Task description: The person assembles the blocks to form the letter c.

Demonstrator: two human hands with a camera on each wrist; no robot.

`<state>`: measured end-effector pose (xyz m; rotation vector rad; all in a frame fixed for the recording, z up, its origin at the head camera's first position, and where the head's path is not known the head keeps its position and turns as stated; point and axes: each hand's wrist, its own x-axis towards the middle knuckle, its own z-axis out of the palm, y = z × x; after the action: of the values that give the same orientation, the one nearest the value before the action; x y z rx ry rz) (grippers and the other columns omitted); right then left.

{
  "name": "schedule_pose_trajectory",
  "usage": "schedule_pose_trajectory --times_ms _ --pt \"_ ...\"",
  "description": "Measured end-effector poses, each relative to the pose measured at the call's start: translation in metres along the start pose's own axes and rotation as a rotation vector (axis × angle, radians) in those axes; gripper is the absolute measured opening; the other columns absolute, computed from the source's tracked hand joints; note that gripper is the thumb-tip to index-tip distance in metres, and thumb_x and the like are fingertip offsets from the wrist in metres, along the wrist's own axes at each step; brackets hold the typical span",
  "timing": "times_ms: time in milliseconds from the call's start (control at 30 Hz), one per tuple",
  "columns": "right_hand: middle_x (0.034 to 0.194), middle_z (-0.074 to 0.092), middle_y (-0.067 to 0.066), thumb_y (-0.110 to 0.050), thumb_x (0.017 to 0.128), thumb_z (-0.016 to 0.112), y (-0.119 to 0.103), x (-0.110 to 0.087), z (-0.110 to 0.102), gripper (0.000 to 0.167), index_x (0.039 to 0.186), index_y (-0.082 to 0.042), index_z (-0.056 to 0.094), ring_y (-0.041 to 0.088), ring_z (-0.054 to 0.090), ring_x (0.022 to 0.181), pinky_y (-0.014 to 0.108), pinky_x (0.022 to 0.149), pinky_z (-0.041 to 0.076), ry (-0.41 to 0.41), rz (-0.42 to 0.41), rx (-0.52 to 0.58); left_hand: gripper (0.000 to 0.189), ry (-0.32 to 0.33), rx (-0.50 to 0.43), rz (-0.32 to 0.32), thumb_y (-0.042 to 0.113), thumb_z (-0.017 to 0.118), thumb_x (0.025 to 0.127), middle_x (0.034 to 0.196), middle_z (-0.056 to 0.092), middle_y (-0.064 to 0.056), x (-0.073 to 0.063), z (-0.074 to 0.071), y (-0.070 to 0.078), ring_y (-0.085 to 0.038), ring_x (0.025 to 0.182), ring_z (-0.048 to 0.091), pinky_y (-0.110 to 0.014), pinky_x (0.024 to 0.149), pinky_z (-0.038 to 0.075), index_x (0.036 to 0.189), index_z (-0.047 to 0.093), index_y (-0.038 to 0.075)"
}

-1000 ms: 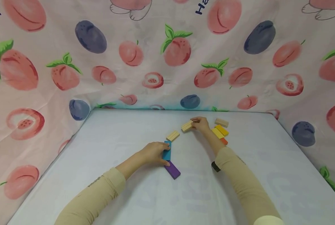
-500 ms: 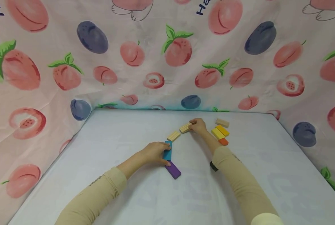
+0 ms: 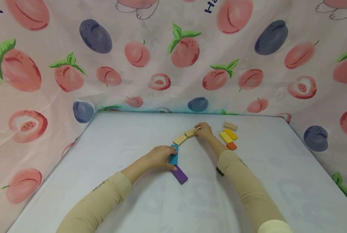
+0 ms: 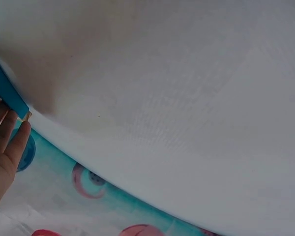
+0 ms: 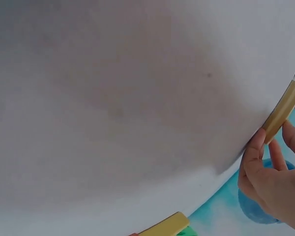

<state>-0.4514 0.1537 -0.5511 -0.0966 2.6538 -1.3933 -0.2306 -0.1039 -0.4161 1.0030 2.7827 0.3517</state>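
Note:
A plain wooden block (image 3: 191,133) is pinched at its right end between the thumb and fingers of my right hand (image 3: 204,130). The right wrist view shows the same hand (image 5: 273,179) on that block (image 5: 283,112). Left of it lies another wooden block (image 3: 180,139), the two ends very close or touching. My left hand (image 3: 160,157) holds a blue block (image 3: 174,158), fingers at its far end and thumb near its close end. That thumb also reaches the corner of a purple block (image 3: 180,175). Together these blocks form a curved row. In the left wrist view the fingers lie along the blue block (image 4: 6,86).
Right of my right hand, a yellow block (image 3: 226,137), a yellow-orange block (image 3: 231,134) and an orange block (image 3: 231,146) lie grouped. A wooden block (image 3: 230,126) sits behind them. The white table (image 3: 126,136) meets a fruit-print cloth (image 3: 158,48) at the back.
My right hand has moved slightly left and nearer with its wooden block, narrowing the gap to the neighbouring wooden block. The left hand stays on the blue block.

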Motion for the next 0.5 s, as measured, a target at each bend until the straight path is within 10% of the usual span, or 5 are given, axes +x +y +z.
schedule_pose_trajectory --times_ms 500 --pt "0.113 0.062 0.02 -0.011 0.083 0.069 -0.034 -0.026 -0.008 0.034 0.115 -0.002 0.062 0.025 0.064 0.09 0.032 0.069 0.056 -0.024 0.023 -0.124 0.069 0.0 -0.008 -0.005 0.048 0.075 0.074 0.138 0.052 -0.011 0.0 0.0 -0.001 -0.028 0.13 0.048 -0.04 0.107 0.04 0.126 0.059 0.005"
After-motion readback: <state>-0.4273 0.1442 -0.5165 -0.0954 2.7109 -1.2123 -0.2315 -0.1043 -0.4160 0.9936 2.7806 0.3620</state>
